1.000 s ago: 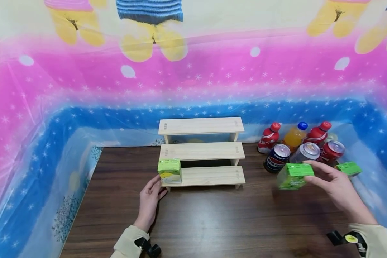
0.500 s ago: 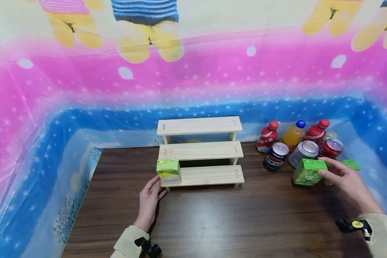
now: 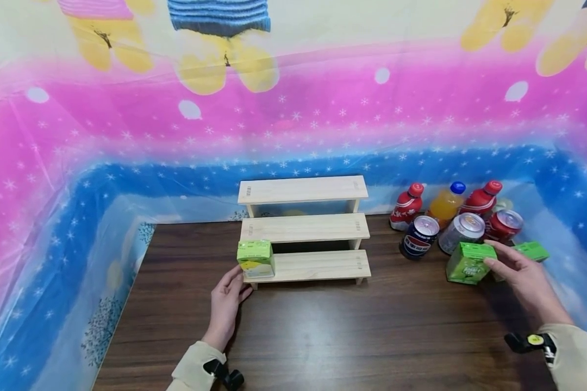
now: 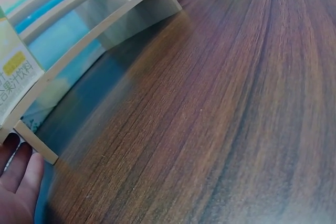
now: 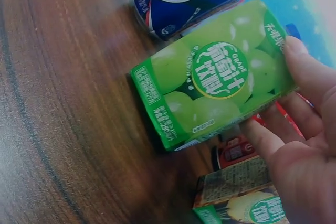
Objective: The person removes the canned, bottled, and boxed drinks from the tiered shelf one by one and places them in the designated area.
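Observation:
My right hand point(image 3: 523, 274) pinches a green grape juice carton point(image 3: 471, 263) near the table on the right. In the right wrist view the thumb lies on the upper end of the same grape juice carton point(image 5: 215, 74), fingers behind it. My left hand point(image 3: 228, 298) touches the left end of the lowest step of a three-step wooden rack point(image 3: 318, 266). Its fingers point(image 4: 30, 179) reach the board's lower corner in the left wrist view; the rest of the hand is cut off. A yellow-green juice carton point(image 3: 256, 259) stands on that step's left end, by my left fingertips.
Behind the right hand cluster a dark blue cola can point(image 3: 419, 238), a silver can point(image 3: 462, 233), a red can point(image 3: 503, 225), an orange drink bottle point(image 3: 445, 206) and two red bottles point(image 3: 407, 207). Another green carton point(image 3: 532, 251) stands partly hidden by the right hand.
My right hand has carried the grape juice carton to the right, away from the dark blue can, and has hardly moved in the last half second. The left hand has stayed at the rack.

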A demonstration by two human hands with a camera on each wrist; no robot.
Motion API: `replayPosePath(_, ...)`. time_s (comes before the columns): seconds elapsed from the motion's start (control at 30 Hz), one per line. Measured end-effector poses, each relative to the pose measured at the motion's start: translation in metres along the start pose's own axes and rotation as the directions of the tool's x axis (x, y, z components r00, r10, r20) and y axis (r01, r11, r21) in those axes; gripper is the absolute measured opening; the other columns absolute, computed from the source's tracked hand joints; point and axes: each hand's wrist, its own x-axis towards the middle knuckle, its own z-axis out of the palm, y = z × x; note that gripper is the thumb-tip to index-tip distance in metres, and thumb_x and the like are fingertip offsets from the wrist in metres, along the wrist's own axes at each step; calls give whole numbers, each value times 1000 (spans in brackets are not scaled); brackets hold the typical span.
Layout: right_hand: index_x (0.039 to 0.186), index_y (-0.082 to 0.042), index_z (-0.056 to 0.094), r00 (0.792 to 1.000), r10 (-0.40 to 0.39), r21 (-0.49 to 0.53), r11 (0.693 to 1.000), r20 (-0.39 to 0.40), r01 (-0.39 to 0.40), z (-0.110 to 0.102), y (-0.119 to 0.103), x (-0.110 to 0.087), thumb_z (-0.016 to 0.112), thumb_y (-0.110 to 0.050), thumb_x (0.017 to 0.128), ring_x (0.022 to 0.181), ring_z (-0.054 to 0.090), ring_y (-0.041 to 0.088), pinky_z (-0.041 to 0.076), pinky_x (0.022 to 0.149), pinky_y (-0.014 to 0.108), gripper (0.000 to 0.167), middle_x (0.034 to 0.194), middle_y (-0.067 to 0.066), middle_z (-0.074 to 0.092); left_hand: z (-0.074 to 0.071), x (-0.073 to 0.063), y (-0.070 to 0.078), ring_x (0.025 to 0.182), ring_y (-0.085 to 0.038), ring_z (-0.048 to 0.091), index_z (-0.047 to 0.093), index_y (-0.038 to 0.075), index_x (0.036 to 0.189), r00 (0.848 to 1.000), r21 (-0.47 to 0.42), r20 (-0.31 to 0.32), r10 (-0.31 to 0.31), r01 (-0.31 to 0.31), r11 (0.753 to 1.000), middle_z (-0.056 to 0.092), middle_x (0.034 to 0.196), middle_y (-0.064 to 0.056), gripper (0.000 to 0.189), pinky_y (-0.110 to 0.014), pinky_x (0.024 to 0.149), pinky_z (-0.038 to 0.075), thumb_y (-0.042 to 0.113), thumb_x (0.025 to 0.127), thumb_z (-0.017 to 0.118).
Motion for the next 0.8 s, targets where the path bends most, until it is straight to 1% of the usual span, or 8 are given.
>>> replayPosePath(0.13, 161, -20, 42, 1000, -21, 0, 1000, 6, 21, -1, 0, -1, 60, -32, 108, 105, 47, -22, 46, 77, 6, 58, 137, -27, 49, 1, 0, 0, 110, -1, 65, 51, -1, 151, 1000, -2, 0, -6, 6, 1000, 54, 149, -25, 41, -27, 91, 59, 13, 112, 48)
replayPosePath(0.27, 162, -16, 39, 998, -58, 50, 997, 12, 57, 0, -2, -2, 57, -26, 110, 99, 58, -15, 51, 77, 9, 56, 127, -35, 52, 2, -1, 2, 110, -2, 66, 51, 0, 151, 1000, 0, 6, -7, 7, 1000, 54, 150, -23, 41, -27, 92, 58, 14, 112, 48)
replayPosePath(0.37, 160, -11, 41, 996, -83, 70, 994, -23, 84, 2, -4, -4, 54, -21, 111, 95, 62, -13, 52, 74, 10, 52, 118, -37, 57, 3, -1, 3, 109, -2, 66, 51, 0, 151, 1000, 5, 4, -9, 9, 1000, 54, 150, -23, 41, -27, 92, 58, 13, 112, 48)
replayPosePath(0.5, 156, -8, 47, 992, -94, 72, 992, -87, 100, 7, -8, -7, 53, -18, 111, 91, 64, -14, 53, 71, 9, 47, 115, -40, 54, 4, -1, 3, 109, -2, 66, 51, 0, 151, 1000, 18, 2, -13, 13, 1000, 53, 151, -23, 41, -27, 91, 59, 14, 112, 48)
replayPosePath(0.6, 154, -8, 51, 991, -78, 31, 996, -112, 82, 9, -13, -8, 57, -22, 109, 87, 64, -14, 53, 70, 9, 47, 113, -37, 55, 3, -1, 3, 109, -2, 66, 50, 0, 151, 1000, 23, 2, -21, 21, 1000, 52, 151, -24, 42, -27, 91, 59, 13, 112, 48)
replayPosePath(0.67, 154, -6, 50, 992, -62, -20, 998, -113, 60, 11, -18, -8, 60, -26, 108, 90, 62, -13, 51, 69, 8, 51, 118, -22, 64, 3, -2, 2, 108, -1, 66, 50, -1, 151, 1000, 26, -1, -22, 22, 999, 51, 152, -24, 42, -27, 91, 59, 13, 112, 48)
replayPosePath(0.73, 156, -5, 46, 994, -34, -93, 995, -108, 24, 14, -24, -8, 64, -33, 106, 101, 69, 5, 50, 69, 8, 60, 128, 2, 68, 3, -1, 2, 108, -1, 66, 50, -2, 151, 1000, 25, -2, -21, 21, 999, 51, 152, -24, 41, -27, 90, 59, 12, 112, 48)
replayPosePath(0.8, 158, -4, 40, 995, -10, -163, 987, -101, -7, 20, -30, -8, 67, -39, 103, 112, 68, 27, 59, 77, 23, 71, 139, 25, 59, 3, 0, 3, 107, 0, 66, 50, -2, 150, 1000, 22, -4, -17, 17, 1000, 52, 152, -24, 41, -27, 90, 59, 12, 112, 48)
